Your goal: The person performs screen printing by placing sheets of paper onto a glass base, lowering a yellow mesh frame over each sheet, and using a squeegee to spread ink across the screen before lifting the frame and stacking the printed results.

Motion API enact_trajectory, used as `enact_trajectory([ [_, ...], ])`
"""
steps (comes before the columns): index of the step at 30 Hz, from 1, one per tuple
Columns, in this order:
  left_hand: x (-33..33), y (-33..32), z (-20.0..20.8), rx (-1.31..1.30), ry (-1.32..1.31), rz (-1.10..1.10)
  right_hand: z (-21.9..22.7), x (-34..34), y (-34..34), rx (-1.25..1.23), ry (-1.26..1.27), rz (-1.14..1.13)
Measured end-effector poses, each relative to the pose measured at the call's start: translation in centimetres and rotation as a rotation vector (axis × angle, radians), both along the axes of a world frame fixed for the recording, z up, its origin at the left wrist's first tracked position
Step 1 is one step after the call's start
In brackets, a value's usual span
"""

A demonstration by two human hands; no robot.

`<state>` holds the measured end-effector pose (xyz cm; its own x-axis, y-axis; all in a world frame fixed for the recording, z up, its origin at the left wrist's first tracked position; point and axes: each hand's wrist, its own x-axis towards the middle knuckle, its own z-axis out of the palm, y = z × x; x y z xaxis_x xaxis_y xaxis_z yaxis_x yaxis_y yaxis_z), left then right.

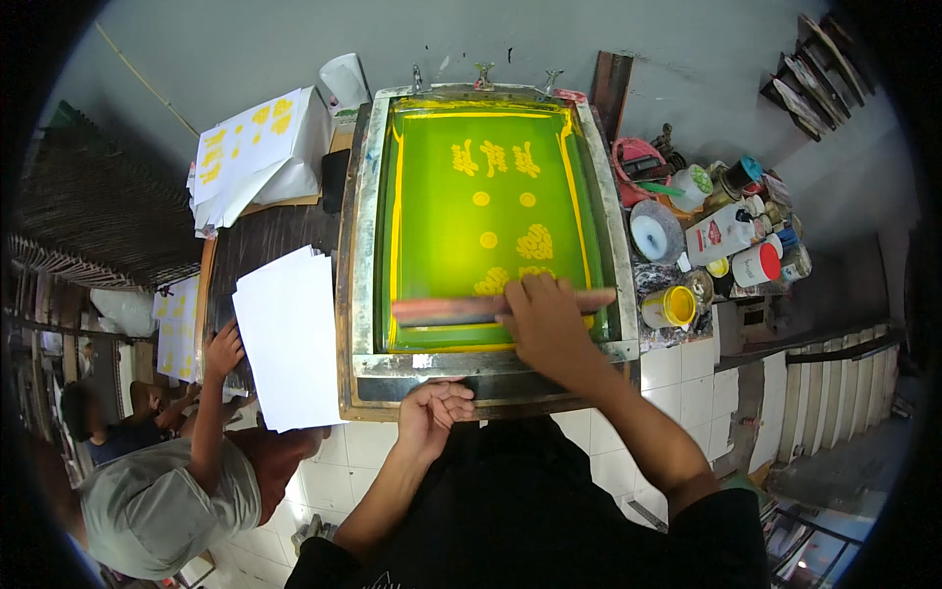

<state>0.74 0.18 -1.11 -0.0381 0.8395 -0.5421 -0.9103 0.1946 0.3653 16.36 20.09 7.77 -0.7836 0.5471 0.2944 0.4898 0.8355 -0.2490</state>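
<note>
A screen-printing frame (370, 236) with a green mesh (432, 226) and yellow lettering and round marks lies before me. My right hand (546, 319) grips a long squeegee (446, 310), which lies crosswise over the near part of the mesh. The squeegee's left end looks blurred. Yellow ink (396, 196) lines the mesh's edges. At the near edge of the frame, my left hand (432, 412) is closed with its fingers curled; whatever it may hold is hidden.
A stack of white paper (289, 339) lies left of the frame, beside a co-worker's hand (225, 349). Printed sheets (250, 142) sit on a pile at the back left. On the right stand several ink containers, including a yellow tub (669, 307) and a white jug (719, 236).
</note>
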Motion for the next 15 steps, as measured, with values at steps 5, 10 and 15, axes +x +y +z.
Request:
enact_trajectory([
  [5, -0.2, 0.7, 3.4, 0.121, -0.167, 0.03, 3.9, 1.1, -3.2, 0.028, 0.075, -0.079],
  [10, -2.7, 3.5, 10.2, 0.535, 0.11, -0.044, 12.7, 0.6, 0.5, 0.251, 0.365, -0.025],
  [15, -6.9, 13.9, 8.4, 0.113, 1.589, -0.041, 23.8, -2.3, 6.1, 0.546, 0.452, 0.006],
])
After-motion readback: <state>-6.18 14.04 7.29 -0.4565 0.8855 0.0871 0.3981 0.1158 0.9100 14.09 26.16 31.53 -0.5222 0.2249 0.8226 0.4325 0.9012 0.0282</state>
